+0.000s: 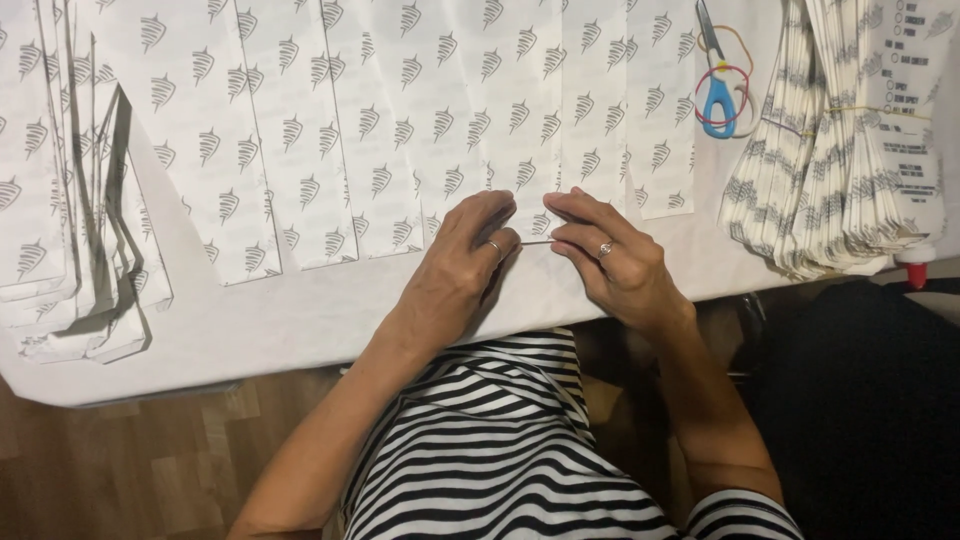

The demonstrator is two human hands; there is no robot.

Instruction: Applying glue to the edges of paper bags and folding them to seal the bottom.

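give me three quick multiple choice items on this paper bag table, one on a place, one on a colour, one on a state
1. Where do the scissors lie?
A. far right part of the table, beside the banded stack
B. in the left hand
C. on the floor

2. What colour are the scissors' handles?
A. green
B. blue
C. black

3. How are the left hand and right hand placed?
A. both raised clear of the table
B. one in the lap, one on the scissors
C. both down on the near edge of a printed paper sheet, fingertips close together

Answers:
1 A, they rest on the white table left of the banded stack of bags, on rubber bands.
2 B, the handle loops show bright blue.
3 C, both press the sheet's lower edge, a thin line between their fingertips.
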